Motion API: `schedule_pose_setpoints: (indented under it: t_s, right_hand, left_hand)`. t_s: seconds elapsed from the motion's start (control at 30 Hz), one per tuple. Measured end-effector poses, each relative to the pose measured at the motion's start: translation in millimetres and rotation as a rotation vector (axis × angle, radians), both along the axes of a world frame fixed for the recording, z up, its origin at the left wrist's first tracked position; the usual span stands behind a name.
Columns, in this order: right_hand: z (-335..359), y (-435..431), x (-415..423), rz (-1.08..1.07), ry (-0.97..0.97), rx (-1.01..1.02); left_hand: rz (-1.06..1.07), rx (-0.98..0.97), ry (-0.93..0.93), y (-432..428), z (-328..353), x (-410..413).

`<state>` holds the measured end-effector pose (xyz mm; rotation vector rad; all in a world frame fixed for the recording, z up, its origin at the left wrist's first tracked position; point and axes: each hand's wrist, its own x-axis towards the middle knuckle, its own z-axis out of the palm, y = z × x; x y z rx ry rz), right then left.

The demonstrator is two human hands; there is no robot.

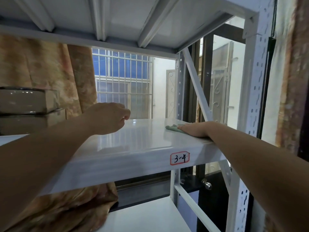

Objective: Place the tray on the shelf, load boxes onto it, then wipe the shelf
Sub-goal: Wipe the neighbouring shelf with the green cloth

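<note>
A glossy white metal shelf (133, 144), labelled "3-4" on its front edge, runs across the head view. My right hand (195, 129) lies flat on a green cloth (172, 127) near the shelf's right back corner, pressing it onto the surface. My left hand (108, 119) hovers just above the shelf's middle with its fingers curled and nothing in them. Two stacked cardboard boxes (28, 111) stand on the shelf at the far left. What the boxes rest on is hidden from view.
A white perforated upright (257, 91) and a diagonal brace (197, 87) frame the shelf's right end. Another shelf (117, 19) hangs close overhead, a lower one (150, 215) below. Patterned curtains (50, 69) and a barred window (123, 81) lie behind.
</note>
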<state>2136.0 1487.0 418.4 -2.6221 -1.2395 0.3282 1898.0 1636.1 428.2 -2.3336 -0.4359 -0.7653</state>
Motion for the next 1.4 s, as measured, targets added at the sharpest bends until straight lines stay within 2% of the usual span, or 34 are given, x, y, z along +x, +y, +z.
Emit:
schedule_pose_setpoints:
  t_s: [0.13,0.77,0.93,1.07,1.13,1.23,1.3,1.4]
  right_hand:
    - [-0.3,-6.1,-5.7,0.053,-0.015,-0.018]
    - [-6.6,-17.4,-34.8,0.366,-0.12,-0.048]
    - [-3.7,-23.0,-59.3,0.416,-0.141,-0.047]
    - [-1.8,-20.3,-80.4,0.481,-0.127,-0.033]
    - [-3.3,-16.8,-89.1,0.515,-0.127,-0.029]
    - [-5.4,-6.3,-99.6,0.578,-0.134,-0.027]
    - [-6.9,3.3,-109.3,0.617,-0.134,-0.025]
    - [-12.8,22.9,-130.4,0.733,-0.151,-0.029]
  left_hand:
    - [-0.007,0.051,0.0,0.0,-0.7,4.7]
    - [-0.041,0.043,-0.028,-2.5,-4.0,13.2]
    - [0.082,0.153,0.06,-5.9,-5.8,13.2]
    - [0.194,0.359,0.285,-16.4,2.0,10.5]
    - [0.151,0.402,0.208,-21.1,8.6,3.1]
    - [0.067,0.257,-0.052,-30.5,14.0,-8.2]
    - [0.082,0.046,-0.077,-34.3,15.1,-13.3]
    - [0.083,-0.138,-0.015,-33.5,17.5,-31.2]
